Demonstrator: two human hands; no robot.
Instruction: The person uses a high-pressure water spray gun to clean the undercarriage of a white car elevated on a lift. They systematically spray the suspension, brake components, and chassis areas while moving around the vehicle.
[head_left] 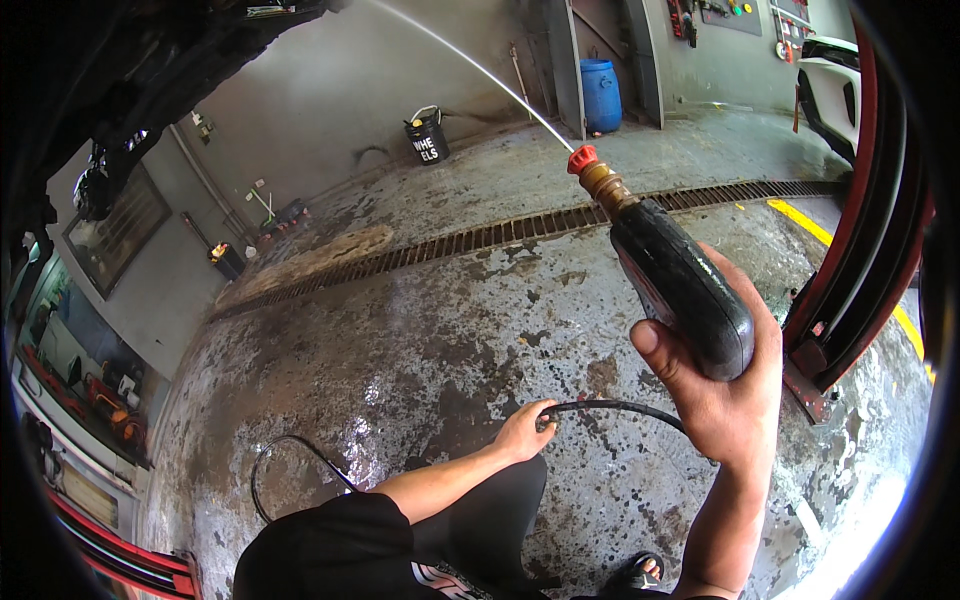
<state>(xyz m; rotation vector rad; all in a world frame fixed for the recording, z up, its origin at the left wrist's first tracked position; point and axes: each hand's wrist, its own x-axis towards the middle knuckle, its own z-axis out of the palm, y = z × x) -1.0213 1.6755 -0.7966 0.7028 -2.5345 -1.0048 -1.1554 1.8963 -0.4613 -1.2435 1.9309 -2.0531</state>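
Note:
My right hand [738, 405] is wrapped round a black pressure-washer spray gun [685, 290], raised and tilted up to the left. Past its brass fitting, a red nozzle [582, 158] sends a thin white water jet [465, 62] toward the dark underside of a raised vehicle [170, 75]. Lower down, my left hand [524, 432] is closed round a black hose [615, 405], which curves up toward the gun and passes behind my right wrist. A further loop of hose [258, 470] lies on the floor at the left. The gun's trigger is hidden.
A slotted drain [500, 235] crosses the wet, patchy floor [440, 330]. By the far wall stand a black bucket [428, 140] and a blue barrel [601, 95]. Red lift posts rise at right [865, 230] and lower left [125, 555]. Beyond the right post is a white vehicle [828, 95].

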